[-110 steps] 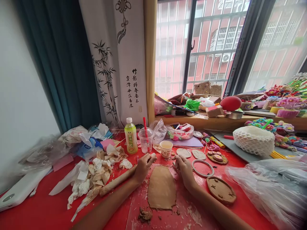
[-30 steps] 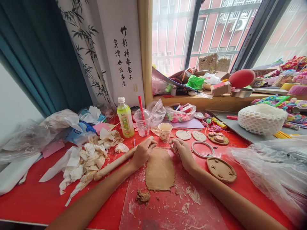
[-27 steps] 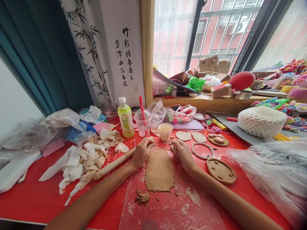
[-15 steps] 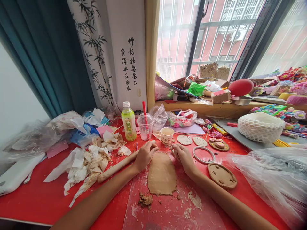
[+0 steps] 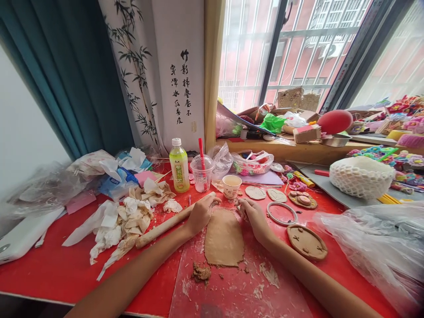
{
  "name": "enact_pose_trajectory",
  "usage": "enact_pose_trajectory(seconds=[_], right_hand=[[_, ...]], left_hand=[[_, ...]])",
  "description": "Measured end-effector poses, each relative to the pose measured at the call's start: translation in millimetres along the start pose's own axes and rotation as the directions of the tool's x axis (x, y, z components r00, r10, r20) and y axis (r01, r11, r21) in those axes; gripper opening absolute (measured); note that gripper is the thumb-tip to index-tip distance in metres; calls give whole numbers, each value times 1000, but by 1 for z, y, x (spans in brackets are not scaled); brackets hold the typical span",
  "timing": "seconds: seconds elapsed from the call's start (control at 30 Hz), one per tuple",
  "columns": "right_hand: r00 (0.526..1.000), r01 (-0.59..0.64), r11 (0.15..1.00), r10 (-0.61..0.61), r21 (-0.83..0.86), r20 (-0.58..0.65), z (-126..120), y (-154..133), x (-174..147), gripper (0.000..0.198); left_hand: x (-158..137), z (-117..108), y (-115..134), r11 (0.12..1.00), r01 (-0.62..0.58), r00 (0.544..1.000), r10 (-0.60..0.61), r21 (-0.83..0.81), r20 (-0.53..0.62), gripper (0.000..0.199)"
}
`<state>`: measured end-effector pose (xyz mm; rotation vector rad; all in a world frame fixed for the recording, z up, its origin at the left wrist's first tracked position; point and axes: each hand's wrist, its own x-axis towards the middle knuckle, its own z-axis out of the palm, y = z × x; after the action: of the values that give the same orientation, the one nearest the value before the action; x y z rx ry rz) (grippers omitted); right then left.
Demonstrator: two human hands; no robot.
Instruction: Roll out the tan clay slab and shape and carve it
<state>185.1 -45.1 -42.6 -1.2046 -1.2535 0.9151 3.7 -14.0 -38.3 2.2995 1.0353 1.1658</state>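
Observation:
A rolled-out sheet of brown clay (image 5: 224,240) lies flat on a clear plastic sheet (image 5: 232,302) in front of me. My left hand (image 5: 201,213) is at the slab's upper left corner, its fingers bent and closed. At the upper right corner, my right hand (image 5: 251,215) is curled with thumb and fingers pressed together. Whatever may be between the fingers of either hand is too small or hidden. Partly behind my left wrist lies a rolling pin (image 5: 162,228). A paper cup (image 5: 231,187) stands just beyond the slab, and a crumbly clay lump (image 5: 201,272) sits below it.
To the right are a grey ring (image 5: 281,213), a decorated clay disc (image 5: 307,242) and a plastic bag (image 5: 374,238). Crumpled tissues (image 5: 132,218) are heaped on the left. A tea bottle (image 5: 179,168) and a plastic cup with red straw (image 5: 202,174) stand at the back.
The view has shifted slightly. Both hands stay by the slab's upper corners with only small finger movements; the slab has not visibly changed.

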Motion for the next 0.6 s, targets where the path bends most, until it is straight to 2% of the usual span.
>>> enact_pose_trajectory(seconds=[0.3,0.43,0.6], right_hand=[[998,-59,994,55,97,41,3,-4,-2,26],[996,-87,987,83,136,36,2,-4,-1,27],[994,-105,978,101,182,32,1,-1,1,27]], left_hand=[[1,1,-1,999,30,999,-29,28,-19,9],[0,2,-3,1000,5,1000,-5,23,0,16],[0,2,-3,999,20,1000,-19,44,-24,17]])
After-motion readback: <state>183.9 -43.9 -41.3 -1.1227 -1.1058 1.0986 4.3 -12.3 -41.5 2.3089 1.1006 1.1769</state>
